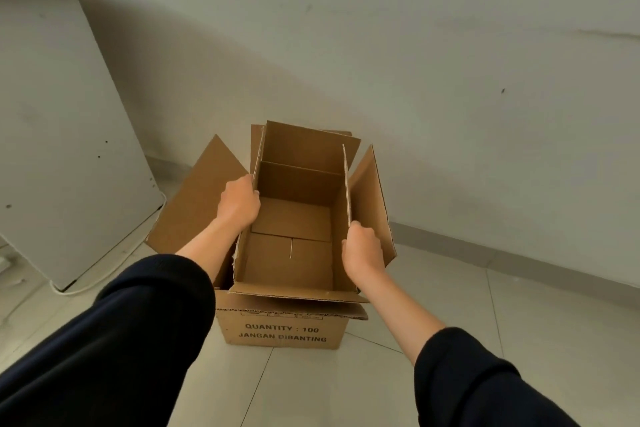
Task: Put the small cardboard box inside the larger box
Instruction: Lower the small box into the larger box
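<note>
An open small cardboard box (294, 218) sits in the mouth of the larger box (282, 333), which stands on the tiled floor and bears black print on its front. My left hand (239, 203) grips the small box's left wall. On the other side my right hand (362, 251) grips its right wall. The small box is empty and its upright flaps stick up above the larger box's rim. The larger box's flaps splay outward at left (199, 199) and right (372, 199). How deep the small box sits, I cannot tell.
A white cabinet (62, 132) stands at the left, close to the larger box's left flap, with a white cable on the floor by its foot. A pale wall (450, 80) rises right behind the boxes. Tiled floor (450, 288) spreads to the right and front.
</note>
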`<control>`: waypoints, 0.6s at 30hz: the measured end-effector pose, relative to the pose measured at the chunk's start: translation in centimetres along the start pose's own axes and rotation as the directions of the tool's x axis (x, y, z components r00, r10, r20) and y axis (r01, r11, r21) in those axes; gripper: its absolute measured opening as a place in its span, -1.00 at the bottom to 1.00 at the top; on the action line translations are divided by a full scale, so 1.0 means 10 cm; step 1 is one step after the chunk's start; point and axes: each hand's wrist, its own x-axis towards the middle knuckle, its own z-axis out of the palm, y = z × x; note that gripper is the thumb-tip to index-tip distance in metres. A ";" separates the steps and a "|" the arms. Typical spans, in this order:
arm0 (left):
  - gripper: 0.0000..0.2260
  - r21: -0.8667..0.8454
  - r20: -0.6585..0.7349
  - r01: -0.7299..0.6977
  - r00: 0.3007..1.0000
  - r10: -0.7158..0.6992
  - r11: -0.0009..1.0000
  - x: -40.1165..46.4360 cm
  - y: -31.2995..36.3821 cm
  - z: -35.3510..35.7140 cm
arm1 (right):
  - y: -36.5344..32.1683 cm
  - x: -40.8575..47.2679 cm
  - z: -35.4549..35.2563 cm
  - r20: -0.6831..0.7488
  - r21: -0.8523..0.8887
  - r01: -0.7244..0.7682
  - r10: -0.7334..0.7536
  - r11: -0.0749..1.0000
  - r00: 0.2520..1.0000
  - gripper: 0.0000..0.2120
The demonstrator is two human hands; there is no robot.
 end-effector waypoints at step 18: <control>-0.54 -0.026 0.165 -0.057 0.984 0.061 0.998 -0.06 -0.28 0.58 | -0.04 0.21 0.24 0.096 0.045 0.171 -0.174 0.984 0.980 -0.50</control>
